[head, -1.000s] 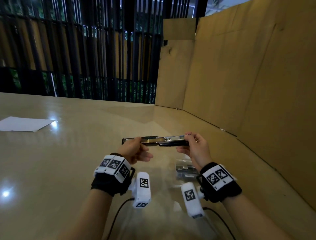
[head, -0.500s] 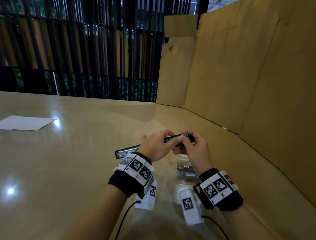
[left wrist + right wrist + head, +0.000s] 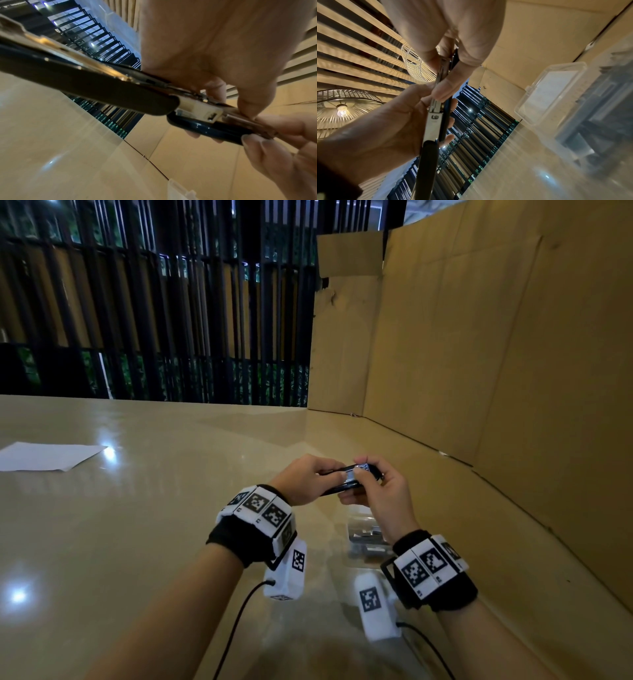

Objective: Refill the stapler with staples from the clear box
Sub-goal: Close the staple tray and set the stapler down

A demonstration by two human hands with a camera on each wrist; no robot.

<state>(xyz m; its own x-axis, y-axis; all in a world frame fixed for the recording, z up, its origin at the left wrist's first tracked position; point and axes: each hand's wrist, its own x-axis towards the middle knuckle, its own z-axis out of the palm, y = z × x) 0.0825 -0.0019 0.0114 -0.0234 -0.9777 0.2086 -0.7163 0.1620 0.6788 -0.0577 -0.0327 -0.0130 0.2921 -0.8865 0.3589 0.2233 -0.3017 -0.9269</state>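
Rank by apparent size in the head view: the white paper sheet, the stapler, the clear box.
1. white paper sheet, largest.
2. clear box, though the right hand partly hides it.
3. stapler, mostly covered by both hands, so its rank is unsure.

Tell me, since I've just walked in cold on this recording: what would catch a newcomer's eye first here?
First, the dark stapler held above the table, gripped by the left hand and the right hand at centre. Just below the right wrist lies the clear box, lid open. Tall cardboard panels wall the right side, and a white sheet of paper lies far left.
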